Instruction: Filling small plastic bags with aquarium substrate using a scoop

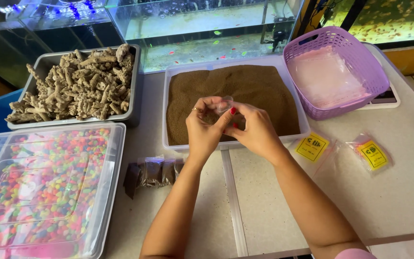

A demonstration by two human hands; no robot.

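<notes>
My left hand and my right hand meet over the near edge of a clear tray filled with fine brown granules. Together they pinch a small clear plastic bag, which is raised just above the granules. The fingers of both hands are closed on the bag's top. A ring sits on a finger of the left hand, and the nails are painted red.
Filled small bags of brown granules lie in front of the tray. Left are a grey tray of pale coral pieces and a lidded clear box of coloured pebbles. A purple basket holds clear bags; two yellow-labelled packets lie right. Aquariums stand behind.
</notes>
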